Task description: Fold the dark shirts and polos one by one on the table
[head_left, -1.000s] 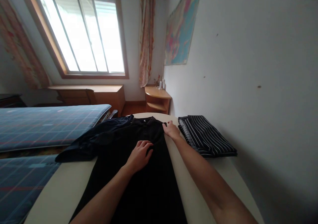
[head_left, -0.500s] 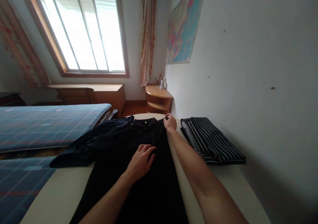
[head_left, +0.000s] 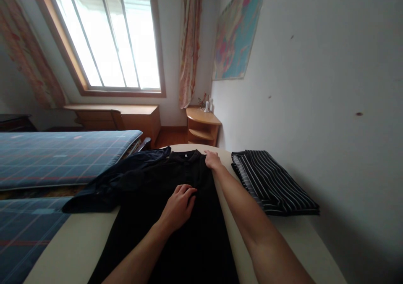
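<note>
A black collared garment (head_left: 201, 216) lies spread out on the pale table (head_left: 78, 242), its collar at the far end. My left hand (head_left: 179, 206) rests on the middle of the garment, palm down, fingers a little apart and holding nothing. At the far right shoulder of the garment is my right hand (head_left: 213, 159), with a finger pointing left near the collar; whether it pinches any cloth is too small to tell. Dark navy cloth (head_left: 103, 187) lies bunched along the garment's left side.
A folded black-and-white striped cloth (head_left: 273, 183) lies on the table's right, beside the wall (head_left: 340, 162). Blue plaid mattresses (head_left: 69, 156) are at the left. Behind the table stand a corner shelf (head_left: 203, 116) and a desk (head_left: 138, 109).
My right hand has shifted slightly left and down at the garment's shoulder, and its fingers have changed pose. My left hand has stayed nearly in place. The view has turned slightly.
</note>
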Available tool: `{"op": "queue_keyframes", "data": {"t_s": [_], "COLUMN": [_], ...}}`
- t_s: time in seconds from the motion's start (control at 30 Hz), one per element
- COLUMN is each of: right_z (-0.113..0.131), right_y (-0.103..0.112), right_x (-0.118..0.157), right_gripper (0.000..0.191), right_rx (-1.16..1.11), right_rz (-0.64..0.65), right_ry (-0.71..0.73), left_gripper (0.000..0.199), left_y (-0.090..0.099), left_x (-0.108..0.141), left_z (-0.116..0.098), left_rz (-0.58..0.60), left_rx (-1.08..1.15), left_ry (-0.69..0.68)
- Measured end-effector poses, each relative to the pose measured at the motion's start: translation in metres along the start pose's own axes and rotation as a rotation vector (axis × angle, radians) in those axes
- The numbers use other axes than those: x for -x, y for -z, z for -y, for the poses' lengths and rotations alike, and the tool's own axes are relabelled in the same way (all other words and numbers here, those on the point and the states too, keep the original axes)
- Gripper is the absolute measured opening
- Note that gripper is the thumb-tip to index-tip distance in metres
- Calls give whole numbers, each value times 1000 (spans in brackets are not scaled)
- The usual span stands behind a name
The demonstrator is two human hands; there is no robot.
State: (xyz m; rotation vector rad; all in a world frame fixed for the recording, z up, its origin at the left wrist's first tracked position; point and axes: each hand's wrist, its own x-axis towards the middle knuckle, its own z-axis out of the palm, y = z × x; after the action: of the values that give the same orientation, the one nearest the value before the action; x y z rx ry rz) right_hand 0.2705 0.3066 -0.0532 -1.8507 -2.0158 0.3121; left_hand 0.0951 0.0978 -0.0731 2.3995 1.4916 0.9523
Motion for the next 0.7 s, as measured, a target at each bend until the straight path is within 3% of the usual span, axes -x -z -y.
{"op": "queue_keyframes", "data": {"t_s": [0.17, 0.37, 0.53, 0.7], "right_z": [-3, 13, 23, 21], "right_y": [13, 24, 12, -5], "right_x": [-5, -14, -19, -20], "right_gripper": [32, 38, 37, 33], "right_rx": [52, 26, 25, 74], "right_rz": [-21, -150, -156, -68], "right_ry": [29, 94, 122, 129], "left_gripper": [25, 28, 29, 28], "left_y": [2, 3, 1, 0], "left_x": [0, -1, -1, -1], "left_z": [-2, -3, -2, -1], "left_rz": [-3, -1, 11, 9], "left_rx": [7, 22, 21, 27], "left_ry": [-1, 18, 54, 74]}}
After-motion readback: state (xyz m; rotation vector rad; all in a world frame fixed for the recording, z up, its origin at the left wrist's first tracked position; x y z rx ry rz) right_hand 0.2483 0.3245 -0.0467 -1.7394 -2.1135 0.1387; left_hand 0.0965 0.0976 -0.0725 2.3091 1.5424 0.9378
